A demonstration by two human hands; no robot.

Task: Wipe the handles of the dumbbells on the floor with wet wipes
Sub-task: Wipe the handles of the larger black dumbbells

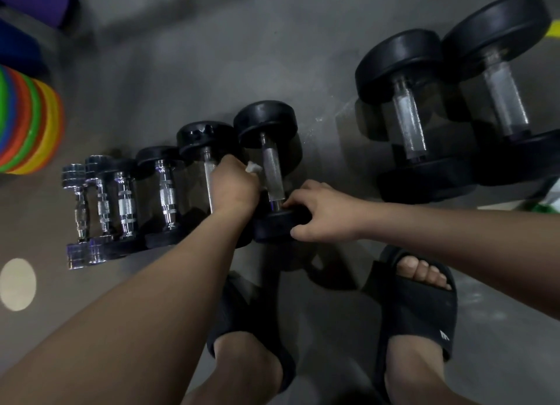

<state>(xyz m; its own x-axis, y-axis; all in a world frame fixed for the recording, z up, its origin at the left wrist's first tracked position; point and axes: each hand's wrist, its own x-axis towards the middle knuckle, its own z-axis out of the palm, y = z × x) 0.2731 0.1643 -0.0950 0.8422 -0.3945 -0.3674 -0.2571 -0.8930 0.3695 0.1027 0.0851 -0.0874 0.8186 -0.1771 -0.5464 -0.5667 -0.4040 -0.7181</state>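
"White scrap by the knuckles, is that the wet wipe (253, 168)?"
"Yes. The left hand (233, 186) is closed into a fist around it, and only a crumpled corner pokes out at the top. The fist sits against the steel handle of the fifth dumbbell (206, 138) in the row — whether the fingers go right round the bar, I can't tell."
"And the other hand?"
"The right hand (321, 213) grips the end dumbbell (266, 123) just beside it, fingers curled over the near black head, thumb on its near side. Its knurled handle stands bare between the two hands."
"Where does all this lie?"
"On the grey floor (181, 71). Six dumbbells lie side by side, small chrome ones (78, 204) on the left, bigger black-headed ones to the right. Two large dumbbells (409, 116) lie apart, further right. A stack of coloured discs (30, 123) sits at the left edge, and the person's feet in black slides (421, 307) are planted near the row"
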